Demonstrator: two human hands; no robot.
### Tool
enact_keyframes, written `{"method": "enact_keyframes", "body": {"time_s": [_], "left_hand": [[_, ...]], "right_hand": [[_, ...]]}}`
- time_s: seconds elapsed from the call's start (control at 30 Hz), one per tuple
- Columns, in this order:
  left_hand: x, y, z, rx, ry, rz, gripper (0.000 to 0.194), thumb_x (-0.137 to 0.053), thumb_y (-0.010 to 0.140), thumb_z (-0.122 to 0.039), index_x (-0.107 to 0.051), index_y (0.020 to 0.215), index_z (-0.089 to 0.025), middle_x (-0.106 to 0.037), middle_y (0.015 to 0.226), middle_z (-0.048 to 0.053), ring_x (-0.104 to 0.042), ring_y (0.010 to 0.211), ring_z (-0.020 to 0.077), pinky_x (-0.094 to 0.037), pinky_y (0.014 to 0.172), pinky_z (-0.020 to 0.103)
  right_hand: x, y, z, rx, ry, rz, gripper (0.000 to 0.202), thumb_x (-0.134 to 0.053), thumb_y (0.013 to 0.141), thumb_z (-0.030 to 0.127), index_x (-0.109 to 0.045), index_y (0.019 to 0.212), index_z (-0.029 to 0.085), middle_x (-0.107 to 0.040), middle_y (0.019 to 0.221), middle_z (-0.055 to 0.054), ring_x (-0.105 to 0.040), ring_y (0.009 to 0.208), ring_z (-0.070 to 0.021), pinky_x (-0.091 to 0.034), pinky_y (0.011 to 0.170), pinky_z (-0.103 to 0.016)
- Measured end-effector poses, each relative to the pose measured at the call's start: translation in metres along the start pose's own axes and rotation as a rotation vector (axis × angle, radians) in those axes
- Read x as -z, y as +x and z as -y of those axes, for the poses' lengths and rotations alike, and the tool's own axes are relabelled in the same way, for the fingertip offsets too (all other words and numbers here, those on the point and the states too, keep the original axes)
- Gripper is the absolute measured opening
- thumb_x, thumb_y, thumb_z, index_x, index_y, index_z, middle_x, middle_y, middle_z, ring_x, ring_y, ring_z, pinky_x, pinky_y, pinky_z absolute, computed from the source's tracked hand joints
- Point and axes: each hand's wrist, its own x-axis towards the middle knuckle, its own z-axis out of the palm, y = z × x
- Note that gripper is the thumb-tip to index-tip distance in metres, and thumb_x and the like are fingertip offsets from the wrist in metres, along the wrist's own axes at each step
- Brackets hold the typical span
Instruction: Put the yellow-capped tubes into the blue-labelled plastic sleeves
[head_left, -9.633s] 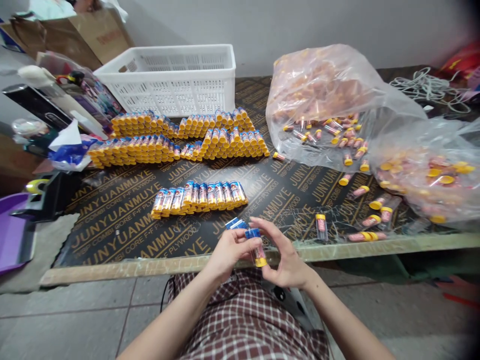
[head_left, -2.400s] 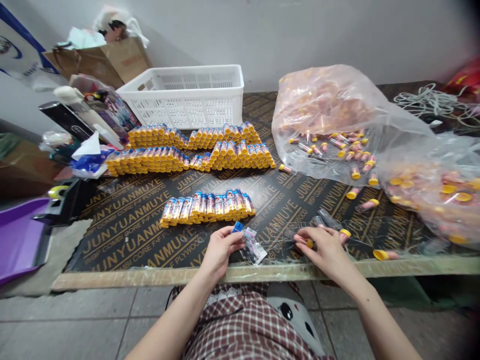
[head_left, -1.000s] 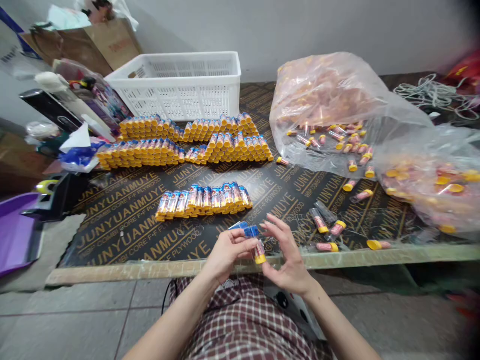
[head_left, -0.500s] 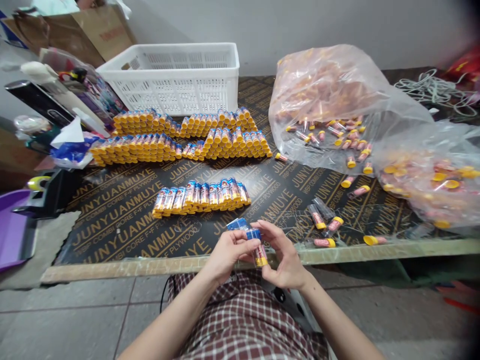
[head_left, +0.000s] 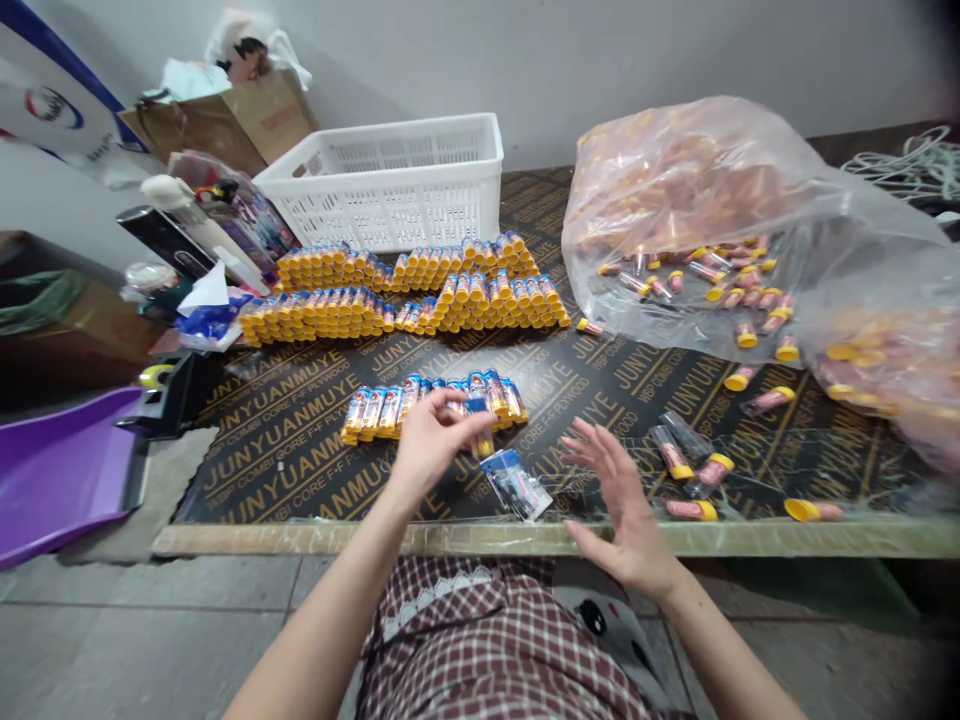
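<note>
My left hand (head_left: 435, 437) pinches a small blue-labelled tube with a yellow cap (head_left: 481, 440), held at the right part of a short stack of the same tubes (head_left: 390, 405). Just below it on the table lies a stack of flat clear-and-blue labels or sleeves (head_left: 516, 485). My right hand (head_left: 619, 505) hovers with fingers spread near the front edge, holding nothing. To its right are several unlabelled clear tubes with pink contents and yellow caps (head_left: 673, 455).
Longer rows of labelled tubes (head_left: 315, 315) stand before a white plastic basket (head_left: 382, 185). A big clear bag of unlabelled tubes (head_left: 675, 190) lies at the right. A purple dustpan (head_left: 67, 470) and bottles (head_left: 180, 240) are at the left.
My left hand has carried the tube forward and left to the short stack. My right hand has come off the tube and moved right, opening. The flat labels now lie on the table.
</note>
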Motion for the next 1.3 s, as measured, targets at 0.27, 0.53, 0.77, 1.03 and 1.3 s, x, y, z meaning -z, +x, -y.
{"method": "enact_keyframes", "body": {"time_s": [0.27,0.53,0.77,1.03,1.3], "left_hand": [[0.017,0.054,-0.017,-0.246,0.969,-0.084,0.04,-0.061,0.076,-0.049,-0.064,0.1,-0.017,-0.067,0.067,0.006,-0.064,0.07,0.0235,-0.044,0.066,0.03],[0.004,0.016,-0.002,-0.412,0.873,-0.212,0.032,-0.051,0.085,-0.045,-0.068,0.086,-0.019,-0.068,0.068,0.005,-0.06,0.064,0.0185,-0.039,0.063,0.026],[-0.02,-0.016,0.063,-0.177,0.775,0.1,0.016,-0.066,0.074,-0.036,-0.066,0.073,-0.019,-0.066,0.071,0.004,-0.057,0.064,0.0177,-0.036,0.06,0.026],[-0.023,-0.016,0.064,-0.167,0.589,-0.032,0.008,-0.067,0.068,-0.02,-0.059,0.067,-0.019,-0.06,0.065,-0.001,-0.051,0.059,0.0137,-0.035,0.059,0.025],[-0.031,-0.019,0.055,0.181,-0.269,-0.018,0.027,-0.076,0.059,-0.028,-0.053,0.068,-0.017,-0.056,0.056,-0.004,-0.054,0.054,0.0104,-0.046,0.059,0.024]], "right_hand": [[0.046,0.002,-0.013,-0.07,-0.423,-0.196,0.044,-0.059,0.082,0.029,-0.05,0.126,0.028,-0.042,0.139,-0.007,-0.042,0.128,-0.0263,-0.035,0.105,-0.048],[0.114,-0.007,-0.039,-0.163,-0.901,-0.467,0.031,-0.056,0.081,0.046,-0.068,0.088,0.018,-0.067,0.086,-0.009,-0.059,0.084,-0.024,-0.045,0.079,-0.039],[0.107,-0.013,-0.056,-0.237,-1.187,-0.143,0.027,-0.054,0.078,0.034,-0.065,0.099,0.02,-0.069,0.081,-0.007,-0.053,0.081,-0.0269,-0.033,0.074,-0.041],[0.072,-0.004,-0.04,-0.225,-0.668,-0.179,0.025,-0.049,0.085,0.028,-0.062,0.105,0.019,-0.061,0.097,-0.008,-0.06,0.081,-0.0204,-0.047,0.071,-0.034],[0.026,-0.007,0.0,-0.19,-0.247,-0.284,0.018,-0.057,0.085,0.026,-0.066,0.102,0.024,-0.06,0.104,-0.007,-0.059,0.094,-0.0204,-0.051,0.074,-0.032]]}}
